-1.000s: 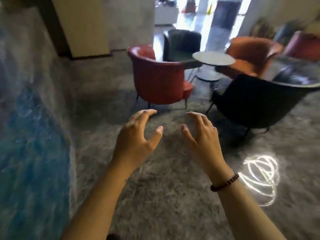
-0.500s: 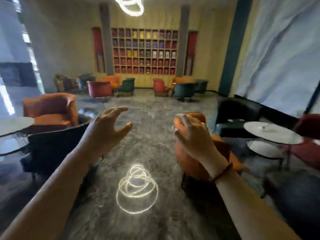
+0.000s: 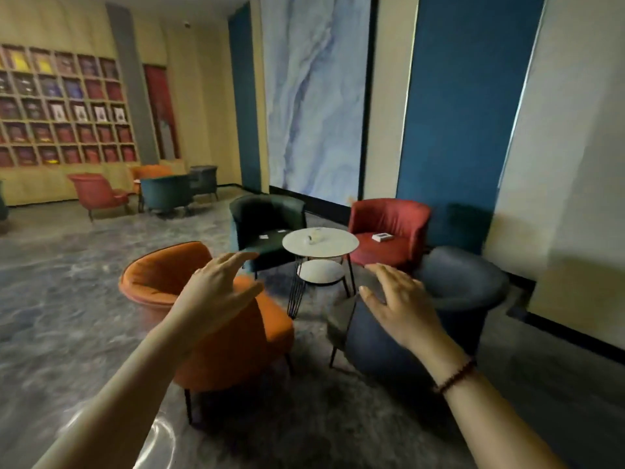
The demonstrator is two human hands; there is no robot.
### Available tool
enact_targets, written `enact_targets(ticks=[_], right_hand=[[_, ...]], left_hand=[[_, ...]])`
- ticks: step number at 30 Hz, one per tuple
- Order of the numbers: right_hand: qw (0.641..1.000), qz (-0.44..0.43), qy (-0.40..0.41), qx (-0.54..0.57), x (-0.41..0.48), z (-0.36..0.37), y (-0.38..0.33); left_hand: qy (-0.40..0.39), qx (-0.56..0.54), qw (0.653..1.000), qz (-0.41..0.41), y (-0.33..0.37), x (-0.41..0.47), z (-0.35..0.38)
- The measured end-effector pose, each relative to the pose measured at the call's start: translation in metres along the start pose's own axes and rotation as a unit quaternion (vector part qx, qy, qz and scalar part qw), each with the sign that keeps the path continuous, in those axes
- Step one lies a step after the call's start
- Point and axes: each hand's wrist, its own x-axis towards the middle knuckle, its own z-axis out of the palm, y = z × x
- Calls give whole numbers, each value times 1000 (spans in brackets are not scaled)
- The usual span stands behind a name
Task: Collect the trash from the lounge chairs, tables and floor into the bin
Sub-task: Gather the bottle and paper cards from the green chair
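Red chair (image 3: 389, 214), one box (image 3: 382, 236); green chair (image 3: 267, 211), two scraps (image 3: 263, 236); left grip (image 3: 220, 289) and right grip (image 3: 402, 306) both released

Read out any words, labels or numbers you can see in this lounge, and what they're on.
Nothing here is readable.
Covers in the wall shelf: too blurred to read.
The small box on the red chair: print too small.
The pale item on the round table: no markings legible.

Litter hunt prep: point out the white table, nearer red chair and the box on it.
white table (image 3: 334, 248), head view, bare top
nearer red chair (image 3: 389, 214), head view, backrest
box (image 3: 382, 236), head view, top
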Motion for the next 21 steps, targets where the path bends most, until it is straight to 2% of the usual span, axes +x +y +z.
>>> enact_targets(ticks=[3,8,14,21], right_hand=[[998,44,-8,-42,16,-2,48],[992,88,6,-88,79,2,112],[986,102,37,-124,172,15,163],[990,86,24,-112,246,63,224]], left_hand=[[-55,-25,997,41,25,48,43],[-92,-34,992,77,33,143,99],[-68,-53,990,115,21,269,150],[-69,-44,989,122,3,356,212]])
